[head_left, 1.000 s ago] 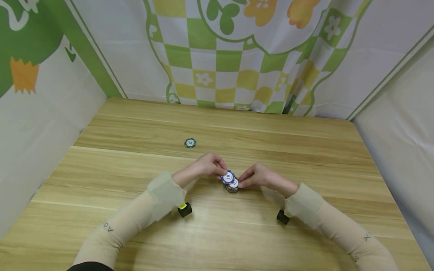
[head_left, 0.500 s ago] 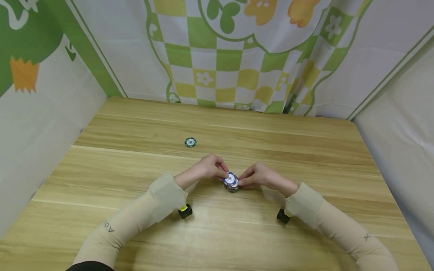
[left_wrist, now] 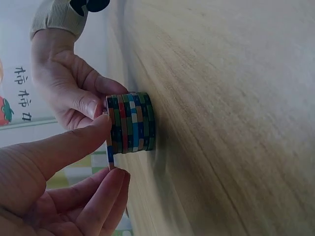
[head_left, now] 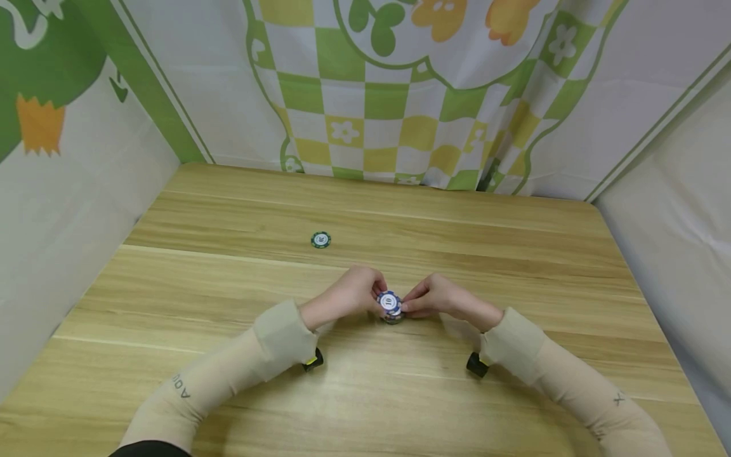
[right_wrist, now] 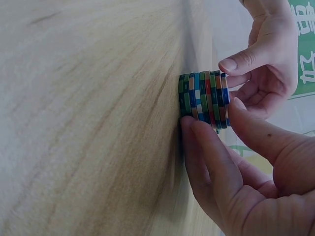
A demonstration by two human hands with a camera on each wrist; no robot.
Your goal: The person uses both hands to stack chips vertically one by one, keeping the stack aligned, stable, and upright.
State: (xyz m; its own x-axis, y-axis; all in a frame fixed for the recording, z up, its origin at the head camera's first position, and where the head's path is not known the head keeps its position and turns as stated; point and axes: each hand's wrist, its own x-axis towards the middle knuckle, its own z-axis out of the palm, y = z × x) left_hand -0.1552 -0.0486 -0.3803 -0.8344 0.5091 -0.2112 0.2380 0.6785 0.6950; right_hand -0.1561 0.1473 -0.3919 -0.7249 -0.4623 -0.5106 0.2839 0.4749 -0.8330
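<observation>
In the head view a blue-edged poker chip (head_left: pixel 390 301) marked 10 lies at the top of a stack of poker chips (left_wrist: pixel 130 125) near the table's middle. My left hand (head_left: pixel 353 295) pinches this top chip at its edge, thumb on its upper side and fingertips beside the rim. Seen from the left wrist, the chip juts slightly past the stack's side. My right hand (head_left: pixel 442 297) holds the stack's opposite side, with fingers (right_wrist: pixel 199 132) low along the chips and the thumb up by the top. The stack's edges show green, red, light blue and dark blue bands.
A lone green poker chip (head_left: pixel 321 240) lies flat farther back, left of the stack. Beneath everything is a wooden table (head_left: pixel 365 400). Patterned cloth (head_left: pixel 379 98) hangs behind its far edge, with pale cloth at both sides.
The left hand has brought the blue chip slightly right and toward me, lining it up more closely over the stack. The left wrist has turned a little; the right hand has stayed in place.
</observation>
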